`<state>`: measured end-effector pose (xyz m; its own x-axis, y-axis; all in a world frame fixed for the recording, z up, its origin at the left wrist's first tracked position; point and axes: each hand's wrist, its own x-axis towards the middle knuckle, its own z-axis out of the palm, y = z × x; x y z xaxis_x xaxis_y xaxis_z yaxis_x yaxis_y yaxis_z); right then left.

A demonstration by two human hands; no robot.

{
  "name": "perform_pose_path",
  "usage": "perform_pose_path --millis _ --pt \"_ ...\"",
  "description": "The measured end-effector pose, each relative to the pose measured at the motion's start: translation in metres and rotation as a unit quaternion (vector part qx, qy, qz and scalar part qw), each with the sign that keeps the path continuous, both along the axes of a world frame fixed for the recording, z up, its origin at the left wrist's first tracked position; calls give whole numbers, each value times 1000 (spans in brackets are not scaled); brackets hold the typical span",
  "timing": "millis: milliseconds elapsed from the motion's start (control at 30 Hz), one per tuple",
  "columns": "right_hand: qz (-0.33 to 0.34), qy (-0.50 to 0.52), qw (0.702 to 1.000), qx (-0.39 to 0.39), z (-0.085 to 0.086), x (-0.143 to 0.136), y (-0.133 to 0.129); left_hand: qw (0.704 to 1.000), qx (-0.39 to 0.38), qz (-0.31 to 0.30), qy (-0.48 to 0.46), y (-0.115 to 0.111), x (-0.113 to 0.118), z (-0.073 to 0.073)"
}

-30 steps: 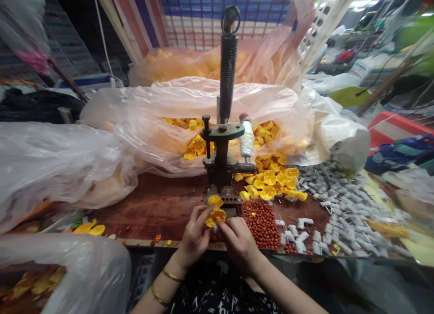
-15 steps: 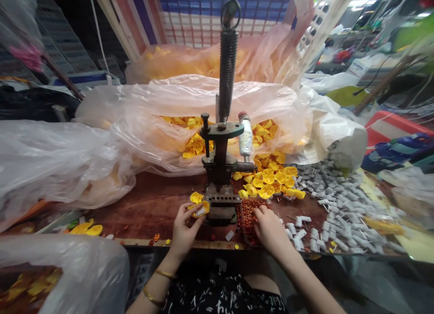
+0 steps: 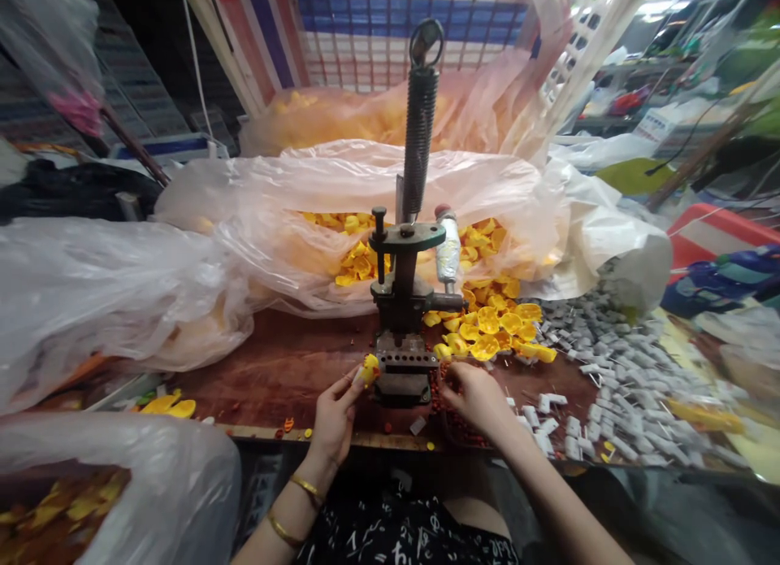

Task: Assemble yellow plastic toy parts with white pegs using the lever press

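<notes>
My left hand [image 3: 336, 406] pinches a small yellow toy duck [image 3: 369, 371], with a spot of red or orange on it, between thumb and fingertips. The toy is just left of the metal base of a hand press [image 3: 403, 358], whose front block has a row of holes. My right hand [image 3: 472, 393] is curled over a shallow box of small red pieces [image 3: 463, 431], right of the press. Its fingertips are together; whatever they grip, if anything, is too small to make out.
Yellow half shells [image 3: 487, 333] lie behind my right hand. Grey blocks with thin wires [image 3: 627, 394] are heaped to the right. Plastic bags [image 3: 292, 191] of yellow parts stand behind the press. Another open bag [image 3: 176, 475] is at the lower left; a loose grey block [image 3: 418, 425] lies near the table edge.
The open yellow shell in my left hand has turned and now shows its rounded outside. My right hand has lifted a little from the red pieces, fingers drawn together. The view has shifted slightly.
</notes>
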<state>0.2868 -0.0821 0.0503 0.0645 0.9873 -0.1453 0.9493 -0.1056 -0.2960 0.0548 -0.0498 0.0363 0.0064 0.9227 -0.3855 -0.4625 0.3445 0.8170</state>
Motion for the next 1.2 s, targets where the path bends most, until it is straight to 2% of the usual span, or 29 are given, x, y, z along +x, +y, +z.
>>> perform_pose_path --millis 133,267,367,500,633,767,867,933,1033,1067,1133,1200 --pt "36 148 984 94 2 -44 5 999 8 -16 -29 -3 6 0" --pt "55 182 972 139 -2 -76 11 999 20 -29 -26 -4 11 -1" --pt "64 179 969 161 -5 -80 14 999 31 -36 -20 -3 11 -1" --pt "83 120 973 177 -8 -79 15 998 42 -45 -7 -1 11 -3" --pt "90 77 975 189 -9 -79 14 994 79 -53 44 0 9 -10" --pt "61 126 981 136 -10 -78 23 986 117 -72 93 6 7 -17" --pt "29 143 983 114 -12 -79 37 977 141 -92 130 20 9 -22" --pt "3 130 986 100 -14 -78 45 955 195 -110 194 35 13 -24" --pt "-32 127 990 61 -12 -61 48 897 277 -163 303 59 18 -23" --pt "-54 136 987 71 -8 -50 49 877 298 -187 328 65 19 -23" --pt "-125 168 966 155 6 -20 61 837 335 -236 363 75 19 -20" --pt "-197 235 909 282 32 11 90 801 370 -270 386 81 19 -18"
